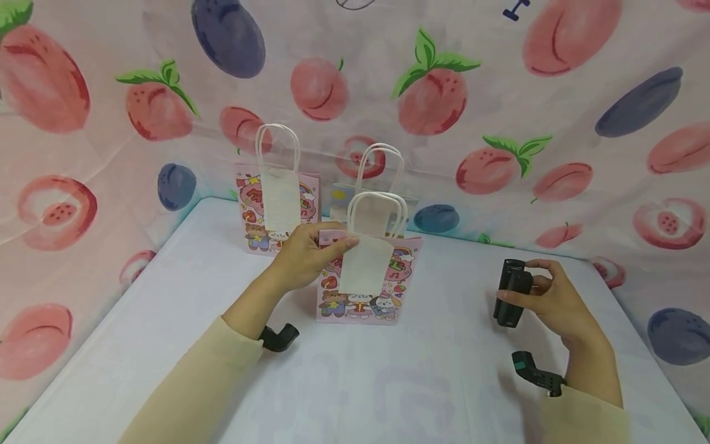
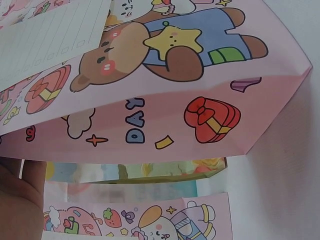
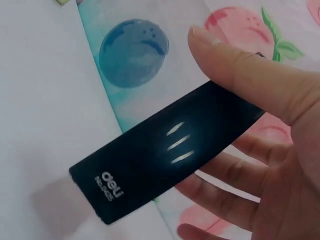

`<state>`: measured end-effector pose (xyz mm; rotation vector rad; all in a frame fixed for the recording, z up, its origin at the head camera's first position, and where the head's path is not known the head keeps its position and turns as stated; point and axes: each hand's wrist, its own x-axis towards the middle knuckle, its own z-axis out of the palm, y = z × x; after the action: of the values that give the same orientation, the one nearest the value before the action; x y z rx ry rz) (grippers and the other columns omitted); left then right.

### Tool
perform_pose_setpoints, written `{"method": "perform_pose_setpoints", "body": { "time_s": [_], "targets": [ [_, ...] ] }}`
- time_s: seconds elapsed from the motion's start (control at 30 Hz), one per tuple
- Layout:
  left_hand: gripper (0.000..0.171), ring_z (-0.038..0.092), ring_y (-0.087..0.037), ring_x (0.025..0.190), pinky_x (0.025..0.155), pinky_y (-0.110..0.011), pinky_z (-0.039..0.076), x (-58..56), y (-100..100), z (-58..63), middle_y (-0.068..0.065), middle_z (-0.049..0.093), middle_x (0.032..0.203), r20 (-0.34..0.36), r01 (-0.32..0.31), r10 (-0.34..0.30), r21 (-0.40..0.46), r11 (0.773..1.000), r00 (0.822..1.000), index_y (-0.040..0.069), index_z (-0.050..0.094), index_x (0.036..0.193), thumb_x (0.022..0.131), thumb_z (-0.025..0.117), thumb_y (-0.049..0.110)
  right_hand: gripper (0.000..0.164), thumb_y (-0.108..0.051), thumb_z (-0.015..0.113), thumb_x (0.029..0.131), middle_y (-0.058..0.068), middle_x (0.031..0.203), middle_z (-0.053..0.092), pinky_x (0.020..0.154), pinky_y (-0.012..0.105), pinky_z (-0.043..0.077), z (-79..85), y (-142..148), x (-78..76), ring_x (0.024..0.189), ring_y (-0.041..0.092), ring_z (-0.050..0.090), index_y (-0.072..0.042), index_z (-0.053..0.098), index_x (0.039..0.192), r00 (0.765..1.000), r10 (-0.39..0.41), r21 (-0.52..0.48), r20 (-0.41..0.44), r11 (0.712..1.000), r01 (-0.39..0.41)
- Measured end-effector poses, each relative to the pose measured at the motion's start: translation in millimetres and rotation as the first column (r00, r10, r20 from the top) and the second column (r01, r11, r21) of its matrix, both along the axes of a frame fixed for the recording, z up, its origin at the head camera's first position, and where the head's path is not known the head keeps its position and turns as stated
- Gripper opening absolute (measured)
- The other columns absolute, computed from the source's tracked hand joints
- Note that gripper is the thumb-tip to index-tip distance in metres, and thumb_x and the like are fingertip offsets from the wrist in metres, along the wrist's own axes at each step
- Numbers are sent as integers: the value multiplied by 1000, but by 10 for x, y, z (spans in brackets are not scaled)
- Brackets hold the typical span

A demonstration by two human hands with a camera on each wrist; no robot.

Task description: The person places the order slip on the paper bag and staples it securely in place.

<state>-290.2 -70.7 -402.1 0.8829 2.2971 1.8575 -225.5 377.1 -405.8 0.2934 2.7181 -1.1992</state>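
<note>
A pink paper gift bag point(image 1: 359, 306) with cartoon animals and white handles stands upright at the middle of the table. A white lined card point(image 1: 366, 265) lies against its upper front. My left hand point(image 1: 304, 256) pinches the bag's upper left edge, thumb in front. In the left wrist view the bag point(image 2: 165, 55) shows its bear print and side panel. At the right, my right hand point(image 1: 560, 302) holds a black stapler point(image 1: 511, 295) above the table. The stapler point(image 3: 160, 155) bears a "deli" label in the right wrist view, thumb on one side and fingers on the other.
Behind and to the left stands a similar pink bag point(image 1: 255, 216) with a white card. Another bag point(image 1: 341, 196), bluish, is partly hidden behind the front one. A fruit-print cloth point(image 1: 377, 37) hangs behind the white table point(image 1: 444, 370).
</note>
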Motion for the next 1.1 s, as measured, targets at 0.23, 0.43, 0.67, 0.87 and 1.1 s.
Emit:
{"method": "perform_pose_setpoints", "body": {
  "time_s": [0.23, 0.43, 0.67, 0.87, 1.1],
  "targets": [
    [24, 77, -18, 97, 81, -37, 64, -6, -6, -16, -7, 78, 116, -7, 9, -9, 15, 1000, 1000, 12, 76, 119, 104, 65, 27, 94, -46, 84, 86, 26, 137, 56, 88, 48, 49, 82, -167, 15, 123, 37, 53, -8, 37, 158, 991, 59, 110, -122, 993, -45],
    [24, 76, -18, 98, 81, -37, 64, -11, -5, -16, -6, 77, 117, -17, 24, -24, 25, 999, 1000, 11, 76, 119, 104, 65, 27, 96, -44, 86, 84, 22, 138, 51, 75, 30, 53, 160, -267, 28, 112, 23, 64, -15, 35, 160, 979, 75, 144, -191, 988, -47],
    [22, 77, -19, 95, 80, -37, 64, -1, -6, -8, -7, 78, 113, -11, 33, -32, 32, 999, 999, 12, 76, 118, 104, 65, 25, 81, -30, 88, 85, 19, 129, 58, 67, 25, 58, 281, -412, 88, 88, 3, 60, -15, 45, 151, 944, 117, 96, -307, 991, -91],
    [21, 77, -19, 95, 80, -36, 64, -4, -16, -20, -7, 79, 112, -30, 39, -37, 40, 998, 999, 11, 76, 118, 104, 64, 22, 80, -30, 92, 80, 20, 116, 68, 61, 28, 54, 392, -614, 151, 89, 20, 59, -22, 51, 147, 899, 146, 192, -412, 979, -70],
    [23, 76, -17, 88, 78, -35, 64, -25, 2, -51, -4, 79, 112, -32, 33, -32, 38, 999, 999, 14, 76, 121, 104, 65, 25, 80, -32, 98, 71, 16, 116, 75, 72, 18, 48, 452, -825, 222, 98, 12, 62, -32, 61, 141, 816, 233, 302, -530, 950, -76]
  ]
}}
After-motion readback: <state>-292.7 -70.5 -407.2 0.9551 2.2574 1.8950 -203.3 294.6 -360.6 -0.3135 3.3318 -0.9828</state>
